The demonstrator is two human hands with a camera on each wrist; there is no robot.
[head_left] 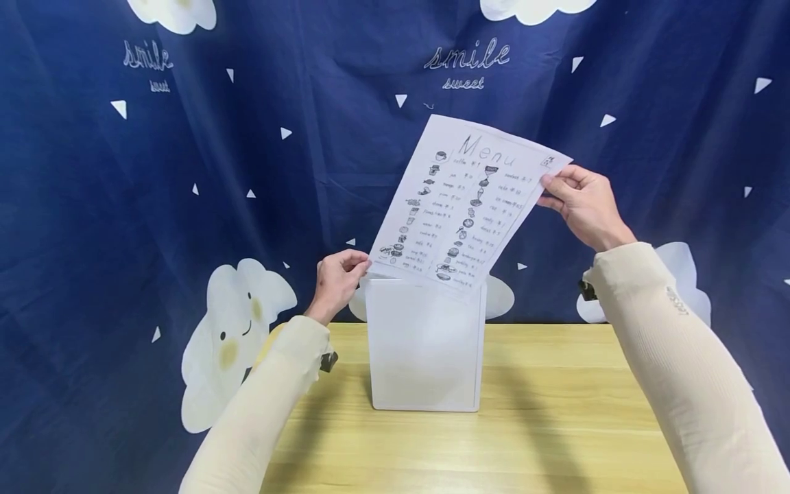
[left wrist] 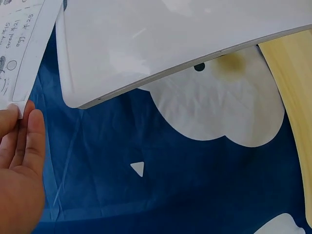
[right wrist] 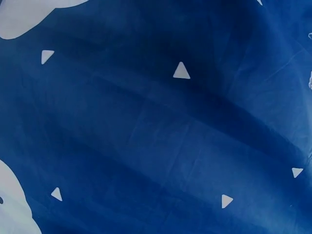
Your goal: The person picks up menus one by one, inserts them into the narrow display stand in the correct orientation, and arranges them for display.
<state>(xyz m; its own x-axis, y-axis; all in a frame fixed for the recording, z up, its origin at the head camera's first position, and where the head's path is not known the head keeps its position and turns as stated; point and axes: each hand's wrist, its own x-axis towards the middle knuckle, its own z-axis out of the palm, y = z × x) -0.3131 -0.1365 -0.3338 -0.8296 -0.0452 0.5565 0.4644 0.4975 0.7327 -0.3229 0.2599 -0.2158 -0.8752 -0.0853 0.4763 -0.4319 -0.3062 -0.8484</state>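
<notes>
A white paper sheet [head_left: 457, 206] headed "Menu", with small food drawings and prices in two columns, hangs tilted above a white upright board [head_left: 426, 350]. My left hand [head_left: 336, 281] pinches its lower left corner near the board's top left. At the upper right corner, my right hand [head_left: 586, 206] holds the sheet between thumb and fingers. The sheet's lower edge overlaps the top of the board in the head view. In the left wrist view, thumb and fingers [left wrist: 34, 141] grip the paper corner beside the board's rounded corner. The right wrist view shows neither hand nor sheet.
The board stands on a light wooden table [head_left: 543, 398]. Behind it hangs a dark blue curtain [head_left: 345, 171] printed with white clouds, small triangles and "smile sweet" lettering.
</notes>
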